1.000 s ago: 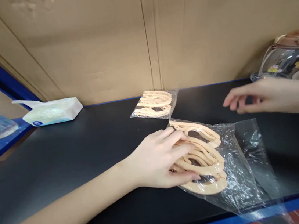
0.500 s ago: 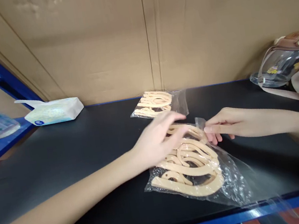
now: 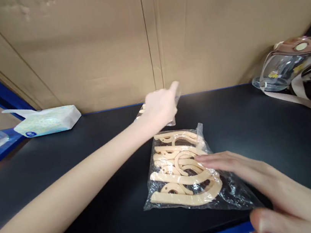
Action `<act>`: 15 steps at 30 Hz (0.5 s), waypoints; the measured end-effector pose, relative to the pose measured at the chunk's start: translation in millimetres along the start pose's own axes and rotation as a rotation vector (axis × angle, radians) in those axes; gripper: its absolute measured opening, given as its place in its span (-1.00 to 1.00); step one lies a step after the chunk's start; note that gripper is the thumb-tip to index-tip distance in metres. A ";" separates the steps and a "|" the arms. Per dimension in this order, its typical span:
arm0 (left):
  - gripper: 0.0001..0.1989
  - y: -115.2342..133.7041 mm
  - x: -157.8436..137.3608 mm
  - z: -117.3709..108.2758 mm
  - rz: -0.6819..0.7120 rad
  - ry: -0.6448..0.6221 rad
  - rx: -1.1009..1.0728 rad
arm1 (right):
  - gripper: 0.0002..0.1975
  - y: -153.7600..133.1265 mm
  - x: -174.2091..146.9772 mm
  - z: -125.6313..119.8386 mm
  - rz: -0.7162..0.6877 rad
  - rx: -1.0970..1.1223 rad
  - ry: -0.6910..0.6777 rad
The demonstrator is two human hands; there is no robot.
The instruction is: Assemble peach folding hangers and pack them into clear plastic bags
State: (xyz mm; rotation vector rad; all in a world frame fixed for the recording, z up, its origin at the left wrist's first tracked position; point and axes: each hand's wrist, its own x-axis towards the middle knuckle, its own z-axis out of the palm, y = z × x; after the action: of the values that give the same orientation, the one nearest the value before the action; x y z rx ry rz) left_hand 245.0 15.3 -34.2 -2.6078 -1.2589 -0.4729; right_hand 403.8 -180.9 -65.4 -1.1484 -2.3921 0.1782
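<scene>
A clear plastic bag (image 3: pixel 231 188) of beige folding clothes hangers (image 3: pixel 186 179) lies near the front of the black tabletop. My right hand (image 3: pixel 257 179) is open, its long fingers stretched flat over the bag's right side and its thumb spread towards the table edge. At the back, my left hand (image 3: pixel 161 106) is closed on the clear edge of a second bag of beige hangers (image 3: pixel 142 110). Most of that far bag is hidden behind the hand, with its plastic showing by the fingers and below the wrist.
A soft pack of tissues (image 3: pixel 47 121) sits at the back left, beside a blue metal frame (image 3: pixel 3 85). On the right stands a clear bottle (image 3: pixel 284 65) with a brown lid and a strap. A cardboard wall (image 3: pixel 99 43) closes off the back of the black tabletop (image 3: pixel 111 194).
My left hand has gone from above the near bag to the far one and closed on it. My right hand has let go of the near bag's corner, moved nearer and opened.
</scene>
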 end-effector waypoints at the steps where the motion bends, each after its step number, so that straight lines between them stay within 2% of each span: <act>1: -0.40 -11.7 -0.9 -1.2 -0.013 -0.049 -0.005 | -0.37 -1.4 -1.0 3.9 -0.067 -0.054 -0.009; 4: -0.40 -46.8 -5.7 4.2 0.042 -0.167 -0.089 | -0.21 -7.6 4.8 21.4 -0.157 -0.267 0.016; 6: -0.54 -66.1 -10.0 13.2 0.095 -0.140 -0.086 | -0.14 -14.0 10.4 36.6 -0.174 -0.406 0.070; 8: -0.61 -81.0 -14.7 23.3 0.138 -0.145 -0.122 | -0.16 -19.7 11.7 50.9 -0.180 -0.493 0.138; 10: -0.59 -92.4 -19.6 31.8 0.107 -0.200 -0.188 | -0.28 -22.6 6.3 60.7 -0.193 -0.527 0.197; 14: -0.42 -105.8 -28.9 41.2 -0.037 -0.264 -0.255 | -0.76 -23.0 -17.1 62.7 -0.253 -0.523 0.238; 15: -0.38 -106.8 -30.7 42.4 -0.069 -0.270 -0.272 | -0.82 -23.6 -23.2 60.8 -0.254 -0.504 0.235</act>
State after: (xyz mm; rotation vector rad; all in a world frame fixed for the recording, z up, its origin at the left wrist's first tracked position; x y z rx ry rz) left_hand 151.2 72.3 -80.0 -2.9434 -1.4621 -0.3304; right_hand 370.9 -208.4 -119.8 -0.9822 -2.4008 -0.6402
